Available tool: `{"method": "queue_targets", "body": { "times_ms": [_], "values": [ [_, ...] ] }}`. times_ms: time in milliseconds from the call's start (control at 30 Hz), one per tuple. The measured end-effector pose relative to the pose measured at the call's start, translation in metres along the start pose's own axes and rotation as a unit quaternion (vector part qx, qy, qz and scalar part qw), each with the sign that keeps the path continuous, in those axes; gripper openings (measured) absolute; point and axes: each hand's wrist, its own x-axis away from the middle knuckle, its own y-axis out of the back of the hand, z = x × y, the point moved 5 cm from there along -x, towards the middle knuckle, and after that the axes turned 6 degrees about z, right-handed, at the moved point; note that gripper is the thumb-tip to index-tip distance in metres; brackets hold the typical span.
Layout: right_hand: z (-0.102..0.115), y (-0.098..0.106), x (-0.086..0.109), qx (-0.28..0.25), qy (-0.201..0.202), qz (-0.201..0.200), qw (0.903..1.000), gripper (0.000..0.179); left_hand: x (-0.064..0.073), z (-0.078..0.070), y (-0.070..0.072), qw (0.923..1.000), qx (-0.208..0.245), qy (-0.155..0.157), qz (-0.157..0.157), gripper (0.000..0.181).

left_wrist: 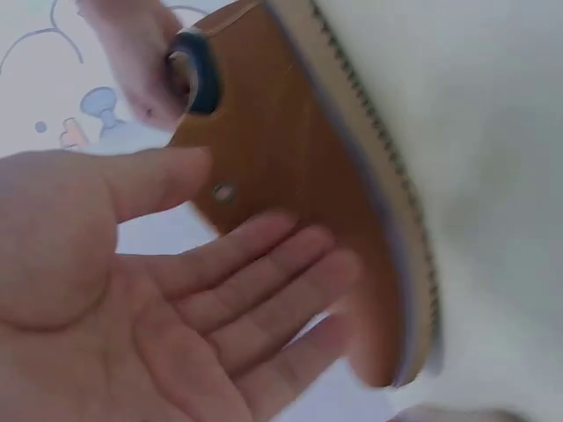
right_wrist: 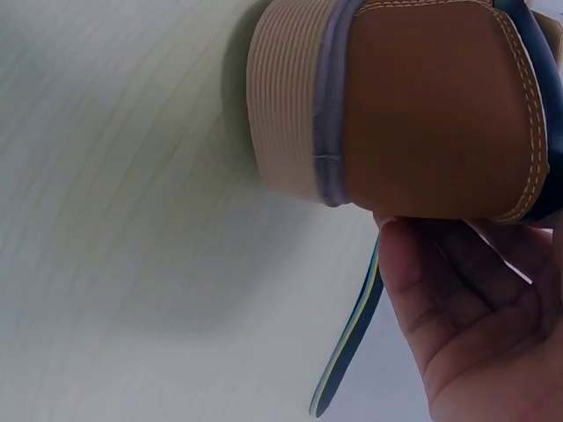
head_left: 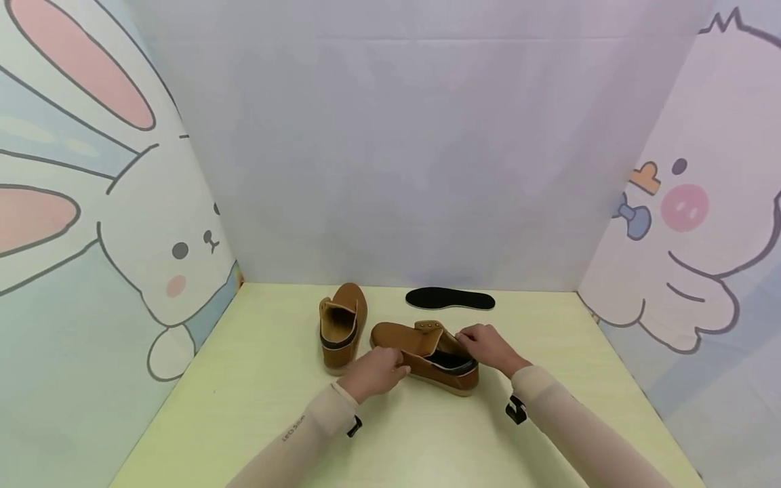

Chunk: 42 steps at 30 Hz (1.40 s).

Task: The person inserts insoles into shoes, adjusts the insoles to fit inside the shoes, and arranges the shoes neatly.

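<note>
A brown lace-up shoe (head_left: 421,368) with a dark collar lies on the table, toe to the left and heel to the right. My left hand (head_left: 373,373) is at its near side by the toe, palm toward it; in the left wrist view the fingers (left_wrist: 273,299) are spread and loosely straight over the brown upper. At the heel end, my right hand (head_left: 491,349) holds the far edge of the collar. The right wrist view shows its fingers (right_wrist: 409,264) against the far side, behind the heel (right_wrist: 440,114), partly hidden by the shoe.
The matching brown shoe (head_left: 338,357) stands to the left, toe pointing away. A black insole (head_left: 451,298) lies behind, close to the back wall (head_left: 403,169); its blue and yellow edge shows in the right wrist view. Cartoon-printed panels flank the pale yellow table (head_left: 244,393).
</note>
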Motion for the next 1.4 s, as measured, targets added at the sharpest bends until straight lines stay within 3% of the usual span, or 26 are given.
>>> {"method": "queue_targets", "body": {
  "times_ms": [167, 267, 400, 533, 667, 833, 967, 1067, 1267, 1400],
  "values": [
    [-0.003, -0.003, -0.001, -0.024, 0.005, 0.002, 0.9997, 0.045, -0.008, 0.003, -0.014, 0.9999, 0.013, 0.001, -0.01, 0.04],
    [-0.003, -0.005, 0.001, -0.032, 0.004, 0.004, 0.9995, 0.038, -0.011, 0.007, -0.02, 0.9996, 0.012, 0.015, -0.02, 0.051],
    [0.001, -0.01, 0.003, -0.062, -0.001, 0.011, 0.998, 0.027, -0.013, 0.008, -0.018, 0.9989, 0.023, 0.022, -0.036, 0.056],
    [0.012, -0.026, 0.005, -0.094, -0.007, 0.011, 0.9955, 0.03, -0.014, 0.011, -0.013, 0.9978, 0.039, 0.006, -0.053, 0.048],
    [0.026, -0.04, 0.007, -0.106, -0.012, -0.011, 0.9942, 0.03, -0.017, 0.015, -0.008, 0.9957, 0.071, -0.006, -0.059, 0.05],
    [0.039, -0.05, 0.007, -0.17, -0.009, -0.017, 0.9852, 0.029, -0.026, 0.021, -0.002, 0.993, 0.101, 0.031, -0.053, 0.055],
    [0.046, -0.059, 0.004, -0.238, -0.009, -0.005, 0.9713, 0.031, -0.032, 0.025, 0.004, 0.9889, 0.114, 0.082, -0.048, 0.076],
    [0.05, -0.064, 0.001, -0.274, -0.014, 0.002, 0.9615, 0.033, -0.036, 0.026, 0.009, 0.9866, 0.114, 0.104, -0.055, 0.089],
    [0.05, -0.074, -0.001, -0.287, -0.013, 0.04, 0.957, 0.042, -0.043, 0.024, 0.01, 0.9845, 0.115, 0.116, -0.064, 0.113],
    [0.048, -0.077, 0.003, -0.287, -0.006, 0.072, 0.9551, 0.046, -0.047, 0.023, 0.009, 0.9832, 0.11, 0.126, -0.073, 0.12]
  ]
}}
